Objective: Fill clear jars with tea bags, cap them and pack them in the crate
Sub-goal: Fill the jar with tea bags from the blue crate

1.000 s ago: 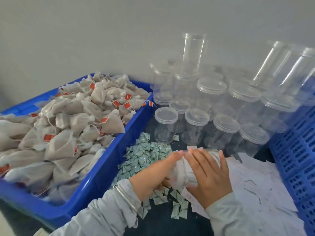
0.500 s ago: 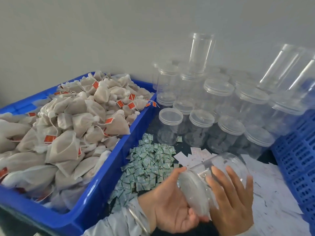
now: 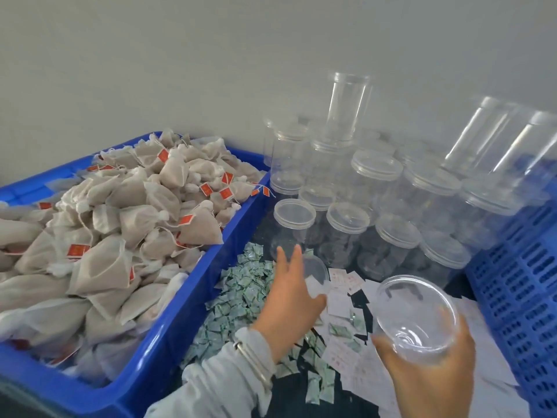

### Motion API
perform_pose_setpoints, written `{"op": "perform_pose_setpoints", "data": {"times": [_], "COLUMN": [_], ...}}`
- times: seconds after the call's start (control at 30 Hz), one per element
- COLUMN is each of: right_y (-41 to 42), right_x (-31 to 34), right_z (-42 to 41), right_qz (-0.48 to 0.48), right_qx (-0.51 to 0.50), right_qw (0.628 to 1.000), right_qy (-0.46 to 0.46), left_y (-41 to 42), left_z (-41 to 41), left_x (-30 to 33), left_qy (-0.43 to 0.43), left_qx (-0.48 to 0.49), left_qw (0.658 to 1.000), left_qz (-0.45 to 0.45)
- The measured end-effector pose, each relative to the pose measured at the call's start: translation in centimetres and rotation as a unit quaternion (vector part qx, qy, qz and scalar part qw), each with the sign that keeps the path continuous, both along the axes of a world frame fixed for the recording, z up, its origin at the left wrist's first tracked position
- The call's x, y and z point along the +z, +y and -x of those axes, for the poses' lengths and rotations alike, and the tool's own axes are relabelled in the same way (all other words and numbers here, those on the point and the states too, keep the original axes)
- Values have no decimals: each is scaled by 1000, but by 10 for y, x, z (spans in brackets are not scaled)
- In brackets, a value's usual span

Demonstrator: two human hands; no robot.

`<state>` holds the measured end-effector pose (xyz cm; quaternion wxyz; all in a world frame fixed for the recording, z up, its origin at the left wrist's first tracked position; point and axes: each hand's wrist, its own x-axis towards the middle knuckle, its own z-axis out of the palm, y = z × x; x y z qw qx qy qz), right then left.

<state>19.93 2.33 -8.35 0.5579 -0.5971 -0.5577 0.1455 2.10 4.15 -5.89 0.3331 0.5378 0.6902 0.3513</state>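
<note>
Head view: right hand [image 3: 434,369] grips an open jar [image 3: 417,315]; left hand [image 3: 291,300] half-hides a blurred clear lid [image 3: 316,268].
</note>
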Motion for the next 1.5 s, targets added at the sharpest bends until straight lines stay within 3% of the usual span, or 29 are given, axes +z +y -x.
{"op": "perform_pose_setpoints", "data": {"times": [0.1, 0.23, 0.33, 0.4, 0.5, 0.63, 0.77, 0.83, 0.93, 1.0, 1.1, 1.17, 1.23, 1.37, 1.43, 1.5], "right_y": [-4, -8, -16, -16, -9, -2, 4, 7, 15, 20, 26, 25, 23, 15, 11, 8], "right_x": [-5, -3, -4, -3, -5, -16, -31, -35, -32, -24, -15, -14, -16, -22, -26, -28], "right_z": [19, 57, 91, 108, 122, 129, 130, 133, 137, 140, 140, 140, 138, 136, 135, 135], "right_qz": [46, 68, 105, 140, 158, 138, 133, 128, 105, 82, 62, 69, 70, 83, 77, 69], "right_qx": [78, 250, 298, 322, 342, 349, 345, 340, 338, 344, 340, 341, 345, 333, 325, 317], "right_qw": [995, 965, 942, 925, 916, 919, 921, 925, 933, 934, 937, 936, 934, 936, 940, 944], "right_qy": [28, 45, 114, 145, 141, 124, 127, 111, 63, 43, 51, 51, 64, 72, 71, 68], "left_y": [-32, -52, -43, -33, -17, -3, 0, 2, 2, 0, 0, 4, 10, 30, 40, 48], "left_z": [23, 88, 138, 158, 170, 177, 178, 172, 151, 135, 118, 117, 124, 163, 189, 210], "left_x": [17, 72, 97, 97, 84, 63, 56, 62, 77, 79, 70, 64, 66, 77, 80, 81], "left_qy": [124, 182, 275, 330, 344, 348, 293, 201, -73, -124, 38, 161, 210, 289, 344, 310], "left_qx": [-34, 58, 103, 58, -7, 37, 126, 136, 45, -58, -166, -159, -103, 123, 203, 225], "left_qw": [990, 971, 953, 942, 938, 937, 939, 951, 978, 981, 981, 968, 958, 924, 896, 914], "left_qz": [-54, -141, -79, -23, 31, -14, -130, -191, -192, -135, -89, -111, -164, -219, -194, -135]}}
